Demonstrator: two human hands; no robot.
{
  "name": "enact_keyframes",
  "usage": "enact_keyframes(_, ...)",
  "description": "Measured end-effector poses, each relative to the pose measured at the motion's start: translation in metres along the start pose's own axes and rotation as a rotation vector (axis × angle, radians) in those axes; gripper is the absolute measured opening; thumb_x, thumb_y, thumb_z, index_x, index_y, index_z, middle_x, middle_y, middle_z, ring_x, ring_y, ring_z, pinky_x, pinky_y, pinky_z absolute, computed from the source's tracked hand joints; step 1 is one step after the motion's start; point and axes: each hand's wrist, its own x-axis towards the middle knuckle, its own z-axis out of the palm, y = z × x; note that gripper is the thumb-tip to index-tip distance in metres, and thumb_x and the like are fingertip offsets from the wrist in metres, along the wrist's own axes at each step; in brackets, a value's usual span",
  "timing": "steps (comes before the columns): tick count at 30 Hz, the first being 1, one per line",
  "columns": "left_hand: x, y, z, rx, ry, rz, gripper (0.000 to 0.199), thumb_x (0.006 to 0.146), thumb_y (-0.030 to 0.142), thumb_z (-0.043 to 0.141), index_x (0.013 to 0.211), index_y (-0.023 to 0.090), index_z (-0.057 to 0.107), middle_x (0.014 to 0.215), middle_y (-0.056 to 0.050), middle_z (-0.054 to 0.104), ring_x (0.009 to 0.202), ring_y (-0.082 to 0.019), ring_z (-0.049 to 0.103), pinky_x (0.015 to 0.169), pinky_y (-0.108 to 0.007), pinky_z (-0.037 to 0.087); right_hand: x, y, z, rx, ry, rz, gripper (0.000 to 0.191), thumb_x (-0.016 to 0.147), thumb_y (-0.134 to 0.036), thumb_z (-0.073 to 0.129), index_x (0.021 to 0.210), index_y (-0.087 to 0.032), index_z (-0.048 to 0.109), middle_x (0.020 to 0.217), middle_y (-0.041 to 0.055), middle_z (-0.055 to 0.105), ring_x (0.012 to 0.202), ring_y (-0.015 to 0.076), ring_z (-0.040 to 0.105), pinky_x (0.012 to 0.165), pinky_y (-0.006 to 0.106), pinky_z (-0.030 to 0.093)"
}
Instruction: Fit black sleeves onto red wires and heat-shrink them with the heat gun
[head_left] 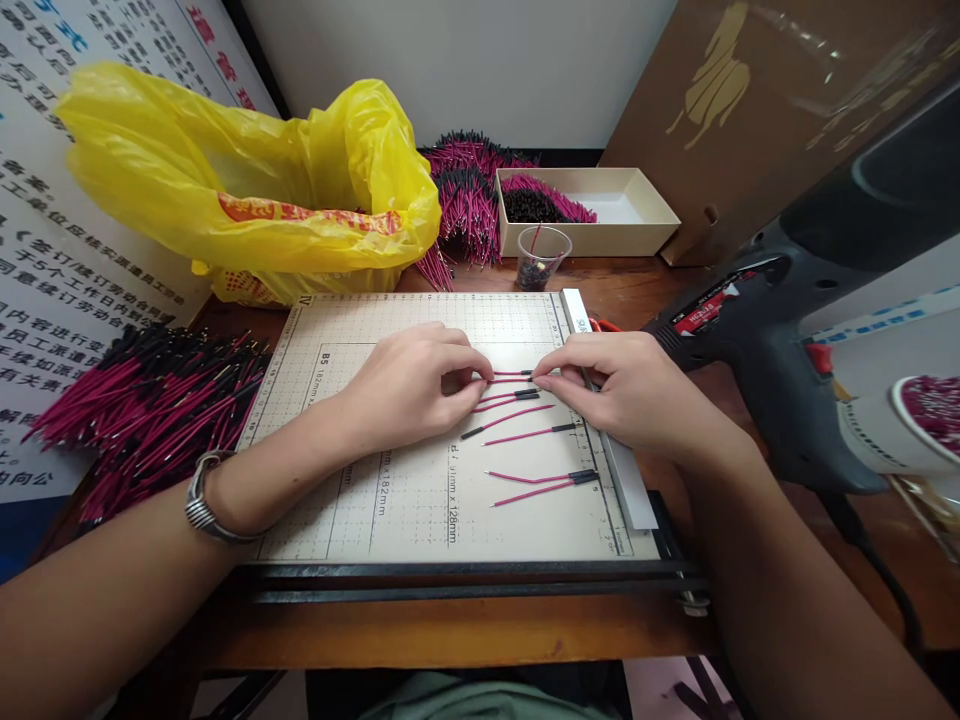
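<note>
My left hand [424, 385] is pinched on the left end of a short magenta wire [512, 380]. At the wire's other end, the thumb and forefinger of my right hand [626, 390] close on it near a black sleeve. Another wire [511, 373] lies just behind, almost touching it. Both hands are over the gridded board of a paper trimmer [360, 500]. Nearer to me on the board lie several loose wires, among them one wire with a black tip [529, 436] and a pair with black sleeves [544, 487]. My fingertips hide the held wire's ends.
Bundled wires [172, 410] are heaped left of the board, with more wires [469, 200] behind. A yellow plastic bag [255, 220], a clear cup [541, 262] and a cream box [637, 225] stand at the back. On the right are a heat gun [765, 290] and a white cup [874, 430].
</note>
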Motion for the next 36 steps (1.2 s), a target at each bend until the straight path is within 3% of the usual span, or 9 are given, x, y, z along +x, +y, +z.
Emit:
enact_keyframes(6, 0.004, 0.001, -0.001, -0.093, -0.037, -0.100, 0.015, 0.085, 0.019, 0.063, 0.087, 0.019, 0.078, 0.080, -0.002, 0.073, 0.074, -0.016, 0.062, 0.070, -0.029, 0.045, 0.001, -0.004, -0.001, 0.038, 0.018, 0.044, 0.012, 0.082, -0.020, 0.064, 0.081, -0.019, 0.076, 0.064, -0.0007, 0.066, 0.058, 0.0094, 0.050, 0.061, 0.026, 0.035)
enact_keyframes(13, 0.009, 0.004, -0.005, -0.206, -0.082, -0.210, 0.013, 0.080, 0.015, 0.068, 0.081, 0.020, 0.080, 0.073, 0.000, 0.073, 0.064, -0.013, 0.060, 0.061, -0.026, 0.042, 0.000, -0.009, -0.003, 0.120, -0.020, 0.162, 0.014, 0.081, -0.023, 0.063, 0.077, -0.018, 0.075, 0.056, -0.0023, 0.057, 0.054, 0.0085, 0.046, 0.058, 0.026, 0.033)
enact_keyframes(28, 0.008, 0.009, -0.003, -0.139, -0.050, -0.181, 0.016, 0.078, 0.014, 0.064, 0.081, 0.021, 0.079, 0.069, 0.001, 0.070, 0.062, -0.013, 0.058, 0.058, -0.025, 0.041, 0.000, -0.012, -0.004, 0.148, -0.047, 0.199, 0.015, 0.081, -0.022, 0.062, 0.075, -0.018, 0.075, 0.053, -0.0033, 0.053, 0.052, 0.0078, 0.043, 0.057, 0.026, 0.032)
enact_keyframes(31, 0.008, 0.009, -0.002, -0.135, -0.048, -0.185, 0.014, 0.079, 0.016, 0.065, 0.080, 0.020, 0.078, 0.069, 0.000, 0.070, 0.061, -0.013, 0.058, 0.057, -0.025, 0.040, 0.000, -0.010, -0.005, 0.137, -0.069, 0.166, 0.017, 0.082, -0.025, 0.061, 0.076, -0.018, 0.075, 0.052, -0.0034, 0.052, 0.052, 0.0085, 0.043, 0.057, 0.027, 0.032)
enact_keyframes(36, 0.007, 0.009, 0.001, -0.109, -0.013, -0.189, 0.013, 0.081, 0.018, 0.065, 0.082, 0.020, 0.078, 0.072, -0.001, 0.071, 0.063, -0.013, 0.059, 0.058, -0.026, 0.041, 0.000, -0.005, -0.003, 0.075, -0.043, 0.020, 0.021, 0.085, -0.023, 0.056, 0.081, -0.018, 0.076, 0.068, 0.0015, 0.070, 0.063, 0.0117, 0.055, 0.063, 0.027, 0.037)
